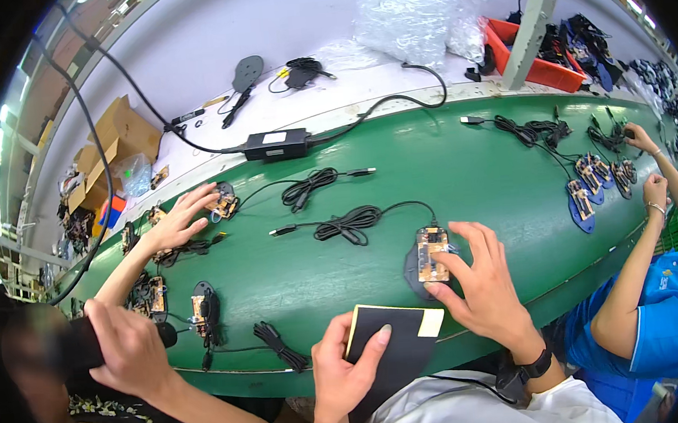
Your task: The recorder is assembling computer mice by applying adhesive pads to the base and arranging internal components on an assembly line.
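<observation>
The left hand (346, 376) has its grip closed on a black sheet (396, 349) with a yellow edge, the thumb lying flat across its face and a pale yellow patch at its upper right corner. The right hand (482, 284) bends over a board (432, 244), with thumb and forefinger at its lower part and the other fingers spread beside its right edge; whether this grip grasps the board or only rests on it, I cannot tell.

The board sits on a dark oval base (413, 275) on the green table (312, 272), just beyond the black sheet. Its cord rises from the top end and bends left to a tied black coil (348, 225), with the plug (281, 231) farther left.

At left, a co-worker's hand (179, 223) is at another board (223, 201), while that person's other hand (128, 348) holds a dark object. At right, a co-worker in a blue shirt (668, 306) reaches over the table, near several boards on bases. An adapter (275, 145) lies along the far edge; behind are a red bin (500, 47) and clear plastic (404, 14).
</observation>
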### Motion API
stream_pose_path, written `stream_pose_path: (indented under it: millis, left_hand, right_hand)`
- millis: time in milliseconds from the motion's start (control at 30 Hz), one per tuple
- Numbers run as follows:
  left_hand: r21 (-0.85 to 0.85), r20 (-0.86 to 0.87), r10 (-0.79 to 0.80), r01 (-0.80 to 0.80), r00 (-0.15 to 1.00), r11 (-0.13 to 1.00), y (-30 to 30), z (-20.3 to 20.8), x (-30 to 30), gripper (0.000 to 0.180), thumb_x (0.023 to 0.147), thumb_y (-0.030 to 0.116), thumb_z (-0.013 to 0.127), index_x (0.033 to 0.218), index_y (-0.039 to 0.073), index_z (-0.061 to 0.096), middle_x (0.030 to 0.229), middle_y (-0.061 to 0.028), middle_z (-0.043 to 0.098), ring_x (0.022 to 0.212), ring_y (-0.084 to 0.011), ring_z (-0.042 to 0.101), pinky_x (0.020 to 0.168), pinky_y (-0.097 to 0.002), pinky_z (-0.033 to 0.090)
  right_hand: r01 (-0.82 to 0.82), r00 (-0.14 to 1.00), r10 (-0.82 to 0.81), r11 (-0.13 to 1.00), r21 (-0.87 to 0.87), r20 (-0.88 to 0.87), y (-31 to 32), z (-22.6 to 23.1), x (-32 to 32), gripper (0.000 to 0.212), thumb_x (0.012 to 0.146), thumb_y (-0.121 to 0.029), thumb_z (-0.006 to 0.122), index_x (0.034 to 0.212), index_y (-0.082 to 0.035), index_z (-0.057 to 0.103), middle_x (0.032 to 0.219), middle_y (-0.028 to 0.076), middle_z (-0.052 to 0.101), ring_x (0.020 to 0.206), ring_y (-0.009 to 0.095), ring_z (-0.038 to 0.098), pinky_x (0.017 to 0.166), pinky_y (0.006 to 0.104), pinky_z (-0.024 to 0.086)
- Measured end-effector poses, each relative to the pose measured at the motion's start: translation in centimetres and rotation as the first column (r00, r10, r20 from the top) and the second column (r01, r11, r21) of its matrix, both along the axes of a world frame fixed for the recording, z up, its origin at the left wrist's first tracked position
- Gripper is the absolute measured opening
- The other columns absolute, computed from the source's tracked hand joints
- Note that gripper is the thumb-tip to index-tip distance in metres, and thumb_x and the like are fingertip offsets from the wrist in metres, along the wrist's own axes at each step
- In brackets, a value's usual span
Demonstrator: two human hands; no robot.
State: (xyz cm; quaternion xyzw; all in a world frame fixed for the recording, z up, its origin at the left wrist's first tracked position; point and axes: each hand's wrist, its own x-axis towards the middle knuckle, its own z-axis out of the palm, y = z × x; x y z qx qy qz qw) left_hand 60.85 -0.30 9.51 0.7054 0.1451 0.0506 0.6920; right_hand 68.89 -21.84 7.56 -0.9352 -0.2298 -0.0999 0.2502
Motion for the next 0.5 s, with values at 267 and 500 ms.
stream_pose_path:
  millis: [267,500]
  left_hand:
    - [0.137,-0.037,-0.138,0.141,0.990,0.980,2.0,-1.3,-0.5,0.020,0.094,0.010,0.080,0.106,-0.005,0.073,0.084,-0.0063,0.075,0.073,-0.0083,0.066,0.065,-0.0265,0.053]
    - [0.177,-0.046,-0.171,0.176,0.984,0.968,1.5,0.4,0.1,0.024,0.090,0.008,0.083,0.109,-0.005,0.076,0.086,-0.0085,0.075,0.073,-0.0107,0.068,0.066,-0.0275,0.054]
  right_hand:
    - [-0.154,0.898,0.400,0.677,0.719,-0.185,1.5,-0.8,-1.9,0.033,0.083,-0.006,0.088,0.112,0.001,0.075,0.090,0.010,0.073,0.080,0.024,0.069,0.074,0.0356,0.055]
    - [-0.226,0.890,0.441,0.650,0.726,-0.118,2.1,-1.5,-2.3,0.031,0.081,-0.004,0.088,0.108,0.000,0.077,0.094,0.010,0.073,0.084,0.025,0.069,0.075,0.0358,0.054]
